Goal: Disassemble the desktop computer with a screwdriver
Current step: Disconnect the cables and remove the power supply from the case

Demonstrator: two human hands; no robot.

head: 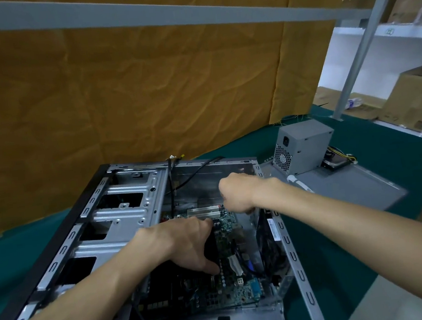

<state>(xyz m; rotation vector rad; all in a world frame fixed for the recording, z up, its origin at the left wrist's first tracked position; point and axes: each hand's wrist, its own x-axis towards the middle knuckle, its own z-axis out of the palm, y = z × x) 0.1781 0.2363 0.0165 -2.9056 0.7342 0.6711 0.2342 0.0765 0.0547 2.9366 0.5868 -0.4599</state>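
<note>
The open desktop case (121,207) lies on its side on a green mat, its green motherboard (232,281) exposed inside. My left hand (187,242) reaches into the case and grips a black block, likely the cooler (210,247), over the board, thumb pointing down. My right hand (236,193) is curled into a fist above the board's far end, near the white slots (204,212); what it holds is hidden. No screwdriver shaft shows clearly.
A grey power supply (304,148) stands on the removed grey side panel (357,187) to the right, cables and a drive behind it. A white-handled tool (297,181) lies on the panel. Brown cloth hangs behind; shelves, boxes and bottles at right.
</note>
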